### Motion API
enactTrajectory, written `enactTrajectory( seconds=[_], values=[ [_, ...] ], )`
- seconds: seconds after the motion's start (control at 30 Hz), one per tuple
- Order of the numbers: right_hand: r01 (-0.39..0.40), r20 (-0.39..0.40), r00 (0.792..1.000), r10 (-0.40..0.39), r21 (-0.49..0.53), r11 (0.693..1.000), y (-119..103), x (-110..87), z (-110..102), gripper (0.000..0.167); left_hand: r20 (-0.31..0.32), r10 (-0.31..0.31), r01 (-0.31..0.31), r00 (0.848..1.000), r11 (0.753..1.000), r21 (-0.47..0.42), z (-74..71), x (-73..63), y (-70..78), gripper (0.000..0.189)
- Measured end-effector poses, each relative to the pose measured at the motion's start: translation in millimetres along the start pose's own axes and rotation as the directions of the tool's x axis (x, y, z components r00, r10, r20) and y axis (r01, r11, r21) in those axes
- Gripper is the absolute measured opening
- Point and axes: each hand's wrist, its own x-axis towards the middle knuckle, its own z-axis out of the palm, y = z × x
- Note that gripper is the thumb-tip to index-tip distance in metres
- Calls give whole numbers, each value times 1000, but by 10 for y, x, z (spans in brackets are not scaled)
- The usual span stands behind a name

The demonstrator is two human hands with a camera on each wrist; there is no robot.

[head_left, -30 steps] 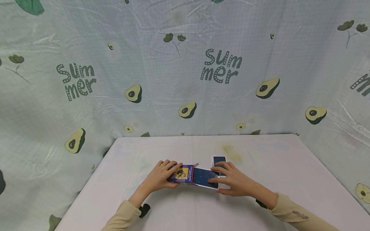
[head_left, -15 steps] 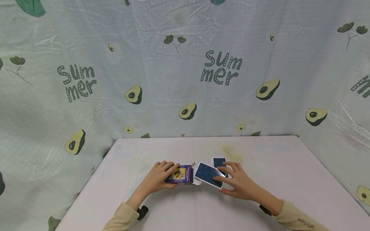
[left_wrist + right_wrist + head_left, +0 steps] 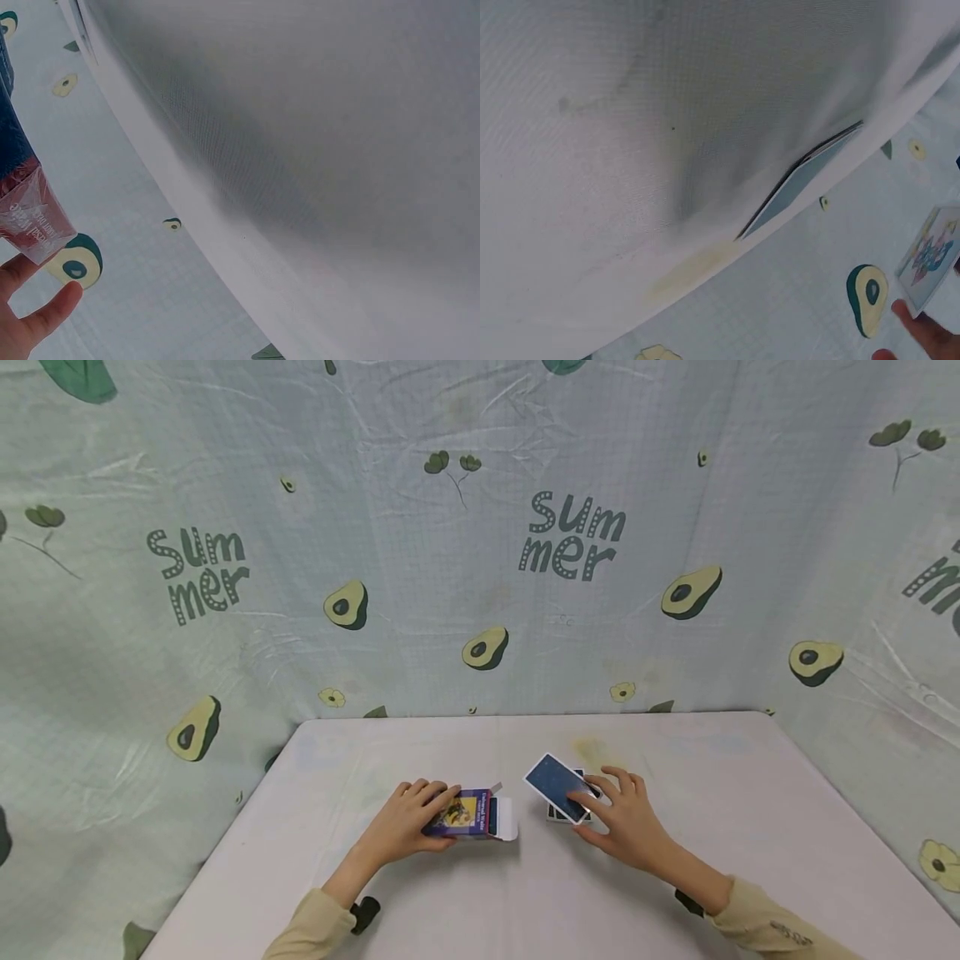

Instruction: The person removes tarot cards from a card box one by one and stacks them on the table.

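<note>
My left hand (image 3: 408,821) grips a purple card box (image 3: 461,815) with a yellow picture on top. The box's white end flap (image 3: 507,819) stands open to the right, with dark blue cards showing at the mouth. In the left wrist view the fingers hold the reddish end of the box (image 3: 34,217). My right hand (image 3: 628,821) pinches a blue-backed card (image 3: 555,783) by its near right part, tilted above the table. Beneath it lies a small stack of cards (image 3: 558,816), mostly hidden. The right wrist view shows the held card's colourful printed face (image 3: 932,255) and the low stack (image 3: 802,180).
A white cloth covers the table (image 3: 420,743), with a yellowish stain (image 3: 592,749) behind the cards. Behind and beside it hangs a pale curtain (image 3: 405,543) printed with avocados and lettering. Black wrist cameras sit below both hands.
The right hand has drawn the blue-backed card out of the box, swung it away rightward, and raised it over the stack. The left hand and box have shifted slightly left.
</note>
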Motion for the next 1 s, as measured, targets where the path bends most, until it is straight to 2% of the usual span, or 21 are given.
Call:
enactTrajectory(
  seconds=[0.1, 0.23, 0.4, 0.67, 1.0],
  values=[
    [-94, 12, 995, 95, -32, 995, -6, 11, 34, 43, -8, -3, 3, 1000, 1000, -10, -5, -10, 3, 74],
    [-218, 68, 972, 223, -76, 973, -25, 31, 112, 41, -10, -1, 1, 1000, 1000, -1, -5, -17, 5, 74],
    [-296, 131, 941, 312, -128, 947, -57, 58, 216, 39, -6, -1, 1, 1000, 1000, 6, 8, -27, 1, 74],
    [-356, 216, 893, 395, -200, 913, -151, 100, 269, 38, -18, -2, 2, 1000, 1000, -1, 11, -51, -3, 74],
    [-346, 263, 870, 416, -274, 897, -158, 119, 314, 35, -19, 1, -1, 1000, 1000, -3, -1, -23, 1, 73]
  ],
)
